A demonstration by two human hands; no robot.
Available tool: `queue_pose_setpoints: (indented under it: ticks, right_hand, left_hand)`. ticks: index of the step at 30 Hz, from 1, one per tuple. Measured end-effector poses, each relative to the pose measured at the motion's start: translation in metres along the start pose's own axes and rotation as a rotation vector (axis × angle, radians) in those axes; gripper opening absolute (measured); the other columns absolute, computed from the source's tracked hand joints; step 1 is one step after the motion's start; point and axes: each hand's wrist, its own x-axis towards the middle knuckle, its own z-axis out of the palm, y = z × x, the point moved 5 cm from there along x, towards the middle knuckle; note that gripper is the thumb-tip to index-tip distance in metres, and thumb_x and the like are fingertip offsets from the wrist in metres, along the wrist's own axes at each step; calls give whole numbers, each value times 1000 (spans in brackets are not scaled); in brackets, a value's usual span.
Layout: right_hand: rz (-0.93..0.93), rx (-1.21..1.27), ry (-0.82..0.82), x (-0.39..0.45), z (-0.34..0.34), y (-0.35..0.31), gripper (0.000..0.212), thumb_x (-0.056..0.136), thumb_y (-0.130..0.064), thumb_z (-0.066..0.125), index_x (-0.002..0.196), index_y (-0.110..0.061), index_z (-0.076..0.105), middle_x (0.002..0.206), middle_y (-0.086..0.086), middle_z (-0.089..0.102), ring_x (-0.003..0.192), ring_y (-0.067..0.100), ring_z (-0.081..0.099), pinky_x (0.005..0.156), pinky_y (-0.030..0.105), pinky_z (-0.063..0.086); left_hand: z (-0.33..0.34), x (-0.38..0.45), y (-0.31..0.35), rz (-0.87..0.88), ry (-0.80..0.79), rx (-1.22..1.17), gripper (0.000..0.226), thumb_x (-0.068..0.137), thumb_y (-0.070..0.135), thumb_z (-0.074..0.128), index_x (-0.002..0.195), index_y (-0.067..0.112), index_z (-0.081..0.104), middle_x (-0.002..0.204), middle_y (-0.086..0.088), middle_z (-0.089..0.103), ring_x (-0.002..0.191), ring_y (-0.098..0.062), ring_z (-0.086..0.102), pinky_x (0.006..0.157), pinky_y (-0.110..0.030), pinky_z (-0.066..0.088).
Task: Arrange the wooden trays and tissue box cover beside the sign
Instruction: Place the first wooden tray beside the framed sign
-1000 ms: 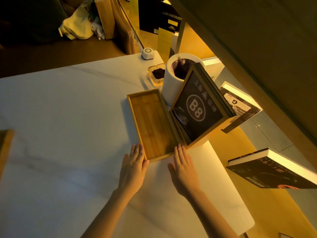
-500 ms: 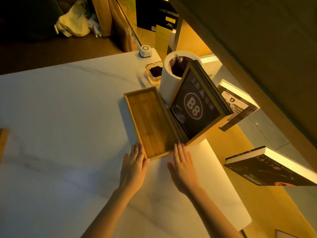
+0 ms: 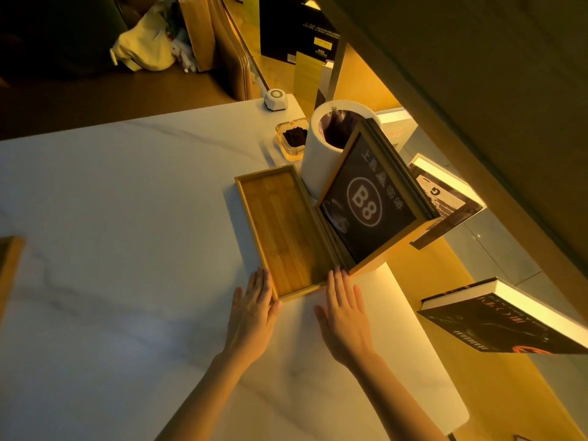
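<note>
A long shallow wooden tray lies on the white marble table, its right side against the base of a wood-framed black sign marked "B8". My left hand lies flat with its fingers apart, touching the tray's near left corner. My right hand is flat too, fingertips at the tray's near right corner beside the sign's base. Neither hand grips anything. A sliver of another wooden piece shows at the table's left edge.
Behind the sign stand a white cylindrical bin, a glass ashtray with dark grounds and a small white call button. Books jut from a lit shelf wall on the right. The table edge runs close by on the right.
The tray has slid slightly farther from me along the sign. Both hands stay flat at its near end.
</note>
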Motion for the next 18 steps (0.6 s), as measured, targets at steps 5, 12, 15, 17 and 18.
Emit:
queue_pose_setpoints:
  ticks: [5, 12, 15, 17, 18]
  right_hand:
    - [11, 13, 8, 1, -1, -3, 62, 94, -39, 28, 142, -15, -2, 153, 7, -5, 133, 23, -17, 110, 36, -6]
    - [19, -9, -26, -2, -5, -4, 61, 95, -42, 23, 142, -14, -2, 155, 9, -4, 134, 21, -18, 110, 34, -7]
    - [43, -5, -25, 2, -13, -11, 59, 95, -41, 28, 142, -11, 8, 155, 11, 7, 141, 27, -1, 113, 36, 0]
    - [35, -13, 24, 4, -25, -21, 54, 94, -36, 36, 139, -8, 25, 150, 14, 28, 139, 32, 21, 113, 40, 19]
    - [9, -21, 66, 5, -32, -27, 48, 94, -33, 40, 134, -7, 37, 143, 15, 41, 132, 33, 34, 108, 41, 32]
  left_hand:
    - [-3, 1, -1, 11, -19, 3, 74, 77, 53, 5, 140, 13, -1, 153, -11, 13, 141, -23, 12, 113, -46, 12]
    - [-8, -1, 1, 15, -42, -19, 63, 91, 37, 34, 138, 15, -2, 152, -13, 18, 140, -26, 19, 112, -48, 19]
    - [-23, 0, 6, 24, -60, -44, 58, 92, 32, 36, 140, 13, 9, 151, -10, 22, 137, -27, 27, 111, -43, 25]
    - [-36, -1, 9, 23, -58, -113, 50, 92, 31, 37, 136, 11, 26, 144, -12, 38, 127, -28, 41, 104, -38, 36]
    - [-43, -2, 9, 13, -63, -150, 44, 93, 30, 37, 131, 9, 36, 137, -14, 47, 120, -27, 48, 99, -36, 41]
